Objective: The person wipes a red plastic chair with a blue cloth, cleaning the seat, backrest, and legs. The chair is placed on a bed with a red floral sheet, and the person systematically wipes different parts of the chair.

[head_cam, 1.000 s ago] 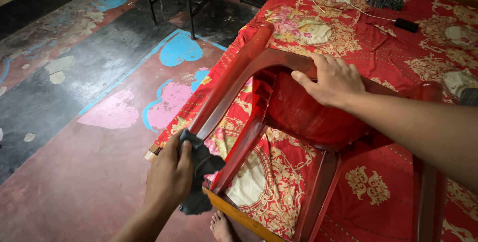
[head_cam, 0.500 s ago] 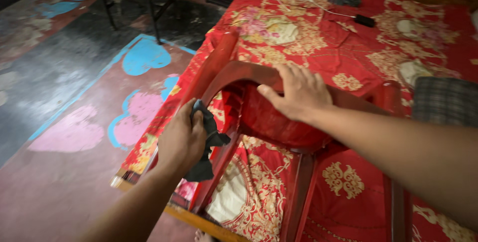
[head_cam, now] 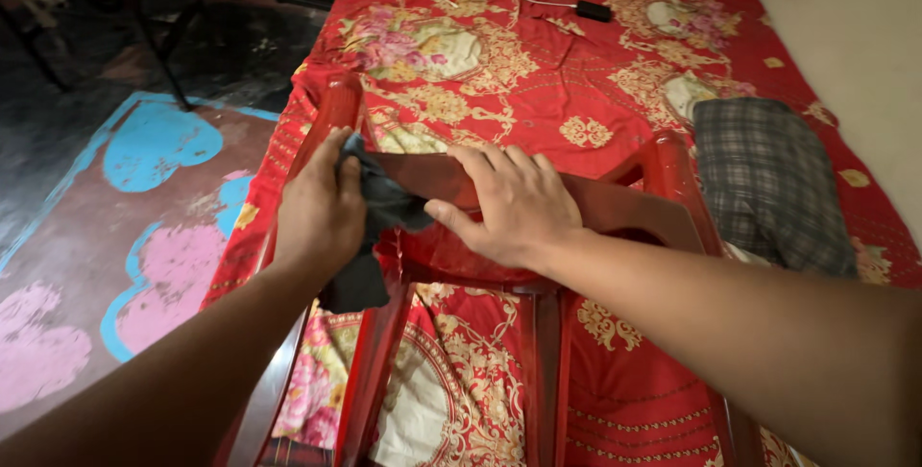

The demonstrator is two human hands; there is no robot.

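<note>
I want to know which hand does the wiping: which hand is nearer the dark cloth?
Left. The left hand grips the dark cloth against the red chair; the right hand lies flat on the chair beside it, thumb by the cloth's edge.

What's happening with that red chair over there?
A person is wiping a red plastic chair that lies tipped against a bed covered in a red floral sheet. The left hand presses a dark cloth against the chair's frame, while the right hand lies flat on it, steadying it.
</note>
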